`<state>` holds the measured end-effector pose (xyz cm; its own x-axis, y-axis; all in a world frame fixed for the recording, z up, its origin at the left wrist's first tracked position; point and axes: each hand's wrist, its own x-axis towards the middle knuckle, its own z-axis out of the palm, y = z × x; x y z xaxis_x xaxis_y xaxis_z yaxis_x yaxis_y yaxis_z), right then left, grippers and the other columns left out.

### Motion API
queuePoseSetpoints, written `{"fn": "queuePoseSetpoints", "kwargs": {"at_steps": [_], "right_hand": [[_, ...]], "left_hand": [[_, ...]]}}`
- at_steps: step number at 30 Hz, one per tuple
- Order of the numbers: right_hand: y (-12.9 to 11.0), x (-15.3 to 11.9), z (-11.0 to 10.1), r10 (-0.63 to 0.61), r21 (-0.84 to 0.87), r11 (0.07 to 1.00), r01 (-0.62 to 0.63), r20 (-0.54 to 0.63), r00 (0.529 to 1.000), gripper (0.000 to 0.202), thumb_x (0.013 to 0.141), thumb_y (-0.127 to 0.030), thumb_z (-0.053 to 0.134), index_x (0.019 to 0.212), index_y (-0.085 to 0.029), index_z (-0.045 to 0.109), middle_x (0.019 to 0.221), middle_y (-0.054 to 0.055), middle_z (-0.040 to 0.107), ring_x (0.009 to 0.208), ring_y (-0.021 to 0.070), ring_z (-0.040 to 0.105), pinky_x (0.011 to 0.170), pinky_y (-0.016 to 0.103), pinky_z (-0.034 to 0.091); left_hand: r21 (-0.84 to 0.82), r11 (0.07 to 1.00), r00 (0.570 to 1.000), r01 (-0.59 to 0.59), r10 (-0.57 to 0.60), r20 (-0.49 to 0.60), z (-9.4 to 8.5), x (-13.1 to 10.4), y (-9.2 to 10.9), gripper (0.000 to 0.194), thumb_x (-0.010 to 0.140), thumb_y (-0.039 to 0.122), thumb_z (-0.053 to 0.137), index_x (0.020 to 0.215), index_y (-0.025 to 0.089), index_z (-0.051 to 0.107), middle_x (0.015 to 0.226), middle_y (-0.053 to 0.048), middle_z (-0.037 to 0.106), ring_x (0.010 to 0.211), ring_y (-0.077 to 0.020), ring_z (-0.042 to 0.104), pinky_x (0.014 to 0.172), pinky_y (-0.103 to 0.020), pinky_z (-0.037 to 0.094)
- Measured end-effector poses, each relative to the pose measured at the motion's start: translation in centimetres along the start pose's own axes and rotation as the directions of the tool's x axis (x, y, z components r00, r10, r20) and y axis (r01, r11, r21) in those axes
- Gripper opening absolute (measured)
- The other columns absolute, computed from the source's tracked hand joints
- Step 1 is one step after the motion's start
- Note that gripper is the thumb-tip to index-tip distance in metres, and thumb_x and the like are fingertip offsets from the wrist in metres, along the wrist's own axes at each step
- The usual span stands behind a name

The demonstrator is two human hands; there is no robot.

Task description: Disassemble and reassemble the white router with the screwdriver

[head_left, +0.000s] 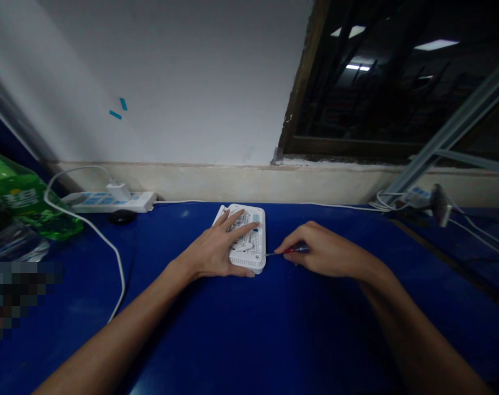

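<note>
A white router-like box [246, 253] with rows of vent holes lies on the blue table, its underside-like face up. My left hand [214, 249] rests over its left part, fingers spread and stretched across the top, thumb along the near edge. To the right of the box, my right hand [321, 249] is closed around a screwdriver [296, 249] with a red and dark blue handle. Its thin shaft points left, and the tip is at the box's right edge near the front corner. Whether the tip sits in a seam I cannot tell.
A white power strip [144, 202] with a plugged-in charger [118, 190] stands by the wall, a black round object [121, 217] before it. The charger's white cable [105, 236] loops across the left. Green plastic packaging [27, 197] lies far left, a metal frame [450, 131] at right.
</note>
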<state>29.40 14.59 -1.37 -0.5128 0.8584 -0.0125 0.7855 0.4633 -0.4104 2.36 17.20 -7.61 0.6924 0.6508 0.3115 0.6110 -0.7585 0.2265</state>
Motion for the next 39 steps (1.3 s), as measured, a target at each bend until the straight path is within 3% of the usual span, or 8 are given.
{"fn": "queuePoseSetpoints", "kwargs": {"at_steps": [6,12,20,25,28,29,34,39], "right_hand": [[-1.7,0.5,-0.2,-0.022,-0.141,0.99,0.022,0.002,1.0,0.029,0.073,-0.011,0.063,0.091,-0.025,0.08,0.088,0.005,0.077,0.087,0.0253,0.068,0.073,0.032,0.047],[-3.4,2.3,-1.2,0.017,-0.274,0.962,0.012,0.101,0.995,0.025,0.068,-0.01,0.061,0.081,-0.022,0.078,0.079,0.008,0.074,0.074,0.0229,0.066,0.06,0.029,0.042],[-4.8,1.4,-1.2,-0.073,-0.426,0.892,0.147,0.185,0.98,0.019,0.078,-0.012,0.058,0.08,-0.019,0.076,0.074,0.01,0.073,0.066,0.0226,0.065,0.057,0.032,0.035],[-1.6,0.1,-0.4,-0.082,-0.185,0.976,0.118,0.195,0.977,0.022,0.093,-0.024,0.05,0.101,-0.024,0.071,0.095,0.007,0.073,0.088,0.0239,0.065,0.07,0.032,0.041],[0.6,-0.3,1.2,-0.062,-0.046,0.996,0.08,0.299,0.952,0.023,0.098,-0.022,0.04,0.098,-0.02,0.064,0.083,0.005,0.068,0.076,0.02,0.061,0.066,0.03,0.041],[1.1,-0.3,1.9,-0.091,-0.009,0.995,0.097,0.274,0.957,0.022,0.099,-0.021,0.04,0.099,-0.02,0.062,0.086,0.005,0.067,0.079,0.0198,0.06,0.069,0.03,0.041],[1.0,-0.6,3.9,-0.102,0.128,0.988,0.089,0.098,0.99,0.022,0.102,-0.024,0.038,0.112,-0.022,0.057,0.093,0.004,0.066,0.084,0.018,0.059,0.074,0.03,0.042],[1.1,-0.6,2.3,-0.082,0.258,0.966,0.029,0.2,0.976,0.026,0.101,-0.03,0.043,0.115,-0.022,0.063,0.074,0.0,0.067,0.063,0.0133,0.06,0.059,0.024,0.044]], "left_hand": [[-0.019,1.0,1.0,0.017,-0.018,-0.013,0.2,0.0,-0.1,0.11,0.066,0.077,0.074,0.155,0.03,0.03,0.163,-0.014,0.018,0.15,-0.0382,0.016,0.119,-0.06,0.02],[-0.013,1.0,1.0,-0.002,0.002,-0.019,0.1,0.0,-0.1,0.109,0.067,0.078,0.072,0.155,0.027,0.031,0.161,-0.017,0.022,0.149,-0.0359,0.02,0.119,-0.059,0.02],[-0.018,1.0,1.0,0.001,-0.001,-0.018,0.1,0.0,0.0,0.108,0.067,0.077,0.073,0.154,0.025,0.034,0.16,-0.019,0.027,0.148,-0.0373,0.022,0.119,-0.06,0.019],[-0.044,0.999,1.0,0.018,-0.019,-0.015,0.2,0.0,-0.5,0.114,0.062,0.081,0.073,0.154,0.026,0.033,0.162,-0.019,0.021,0.148,-0.0403,0.021,0.118,-0.06,0.022],[-0.064,0.997,0.999,0.033,-0.033,-0.006,0.2,-0.1,-1.0,0.117,0.059,0.082,0.074,0.155,0.029,0.031,0.162,-0.018,0.019,0.148,-0.0406,0.02,0.117,-0.06,0.025],[-0.071,0.997,0.999,0.035,-0.036,-0.007,0.2,-0.2,-1.1,0.119,0.058,0.082,0.074,0.155,0.029,0.031,0.163,-0.018,0.018,0.148,-0.0402,0.02,0.117,-0.059,0.025],[-0.134,0.987,0.996,0.084,-0.087,-0.012,0.0,-0.2,-1.1,0.119,0.058,0.081,0.075,0.155,0.03,0.029,0.163,-0.017,0.018,0.149,-0.039,0.02,0.116,-0.057,0.029],[-0.085,0.983,0.986,0.163,-0.165,-0.02,-0.1,0.1,0.6,0.112,0.065,0.084,0.067,0.156,0.034,0.026,0.161,-0.017,0.023,0.147,-0.0426,0.023,0.113,-0.061,0.03]]}}
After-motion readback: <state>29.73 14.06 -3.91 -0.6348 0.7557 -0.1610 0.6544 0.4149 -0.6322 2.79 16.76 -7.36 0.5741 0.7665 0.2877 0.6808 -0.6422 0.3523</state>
